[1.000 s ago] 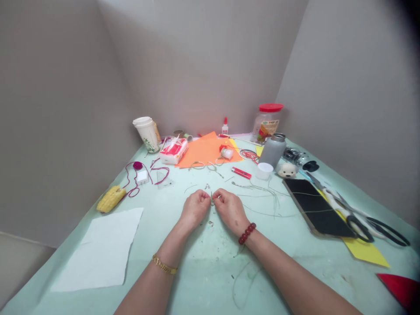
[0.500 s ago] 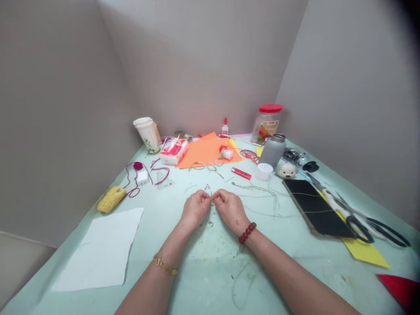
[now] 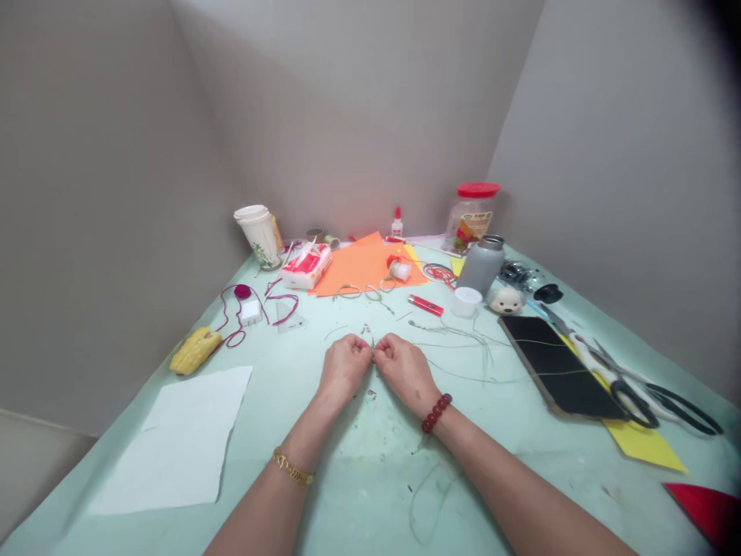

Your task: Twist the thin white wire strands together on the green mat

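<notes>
At the middle of the table, my left hand (image 3: 346, 366) and my right hand (image 3: 405, 372) meet, fingertips pinched together around a small piece of green cord (image 3: 373, 345). The fingers cover most of that piece. A thin green thread (image 3: 463, 378) runs off to the right from beside my right hand, across a black phone (image 3: 559, 371). Just beyond the hands lie more green cords (image 3: 445, 330) and a red lighter (image 3: 426, 305). Tiny scraps (image 3: 371, 395) are scattered on the table below my fingers.
Farther back are orange paper (image 3: 353, 266), a tissue pack (image 3: 306, 265), a white cup (image 3: 258, 235), a grey bottle (image 3: 482, 266) and a red-lidded jar (image 3: 470, 220). Scissors (image 3: 602, 363) lie at the right. A yellow corn-shaped object (image 3: 195, 351) and white paper (image 3: 177, 444) are at the left.
My hands have drawn slightly closer together at the fingertips, and less of the small piece between them shows. Everything else rests as before.
</notes>
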Tool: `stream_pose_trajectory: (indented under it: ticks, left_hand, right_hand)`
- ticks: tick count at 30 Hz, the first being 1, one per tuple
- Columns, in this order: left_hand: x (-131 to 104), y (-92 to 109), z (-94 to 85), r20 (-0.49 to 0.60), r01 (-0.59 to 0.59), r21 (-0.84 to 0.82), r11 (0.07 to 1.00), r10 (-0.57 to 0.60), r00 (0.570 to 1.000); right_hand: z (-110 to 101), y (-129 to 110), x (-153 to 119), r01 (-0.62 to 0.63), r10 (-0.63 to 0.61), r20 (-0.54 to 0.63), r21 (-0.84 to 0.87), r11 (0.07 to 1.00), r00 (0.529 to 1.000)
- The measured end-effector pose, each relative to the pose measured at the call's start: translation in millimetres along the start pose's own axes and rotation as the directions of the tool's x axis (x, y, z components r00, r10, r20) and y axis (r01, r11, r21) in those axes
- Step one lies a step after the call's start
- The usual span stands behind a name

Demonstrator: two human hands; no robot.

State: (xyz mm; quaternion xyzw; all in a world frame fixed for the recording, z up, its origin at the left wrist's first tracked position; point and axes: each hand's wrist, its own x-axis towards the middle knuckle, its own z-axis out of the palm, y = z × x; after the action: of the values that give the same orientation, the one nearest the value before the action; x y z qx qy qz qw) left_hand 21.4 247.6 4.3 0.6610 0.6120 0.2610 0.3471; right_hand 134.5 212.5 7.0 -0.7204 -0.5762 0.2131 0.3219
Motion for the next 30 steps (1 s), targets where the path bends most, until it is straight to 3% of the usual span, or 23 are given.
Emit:
stream_pose_trajectory:
  ticks: [11, 30]
  left_hand:
    - [3.0, -8.7, 2.6, 0.022, -0.027, -0.037, 0.999, 0.027, 0.999]
    - [0.9, -2.1, 0.4, 0.012, -0.016, -0.005, 1.000, 0.016, 1.000]
  right_hand:
    - [1.9, 3.7, 0.4, 0.017, -0.017, -0.020, -0.002, 1.000, 1.000]
    - [1.7, 5.4, 2.0, 0.034, -0.033, -0.017, 0.091, 0.995, 0.999]
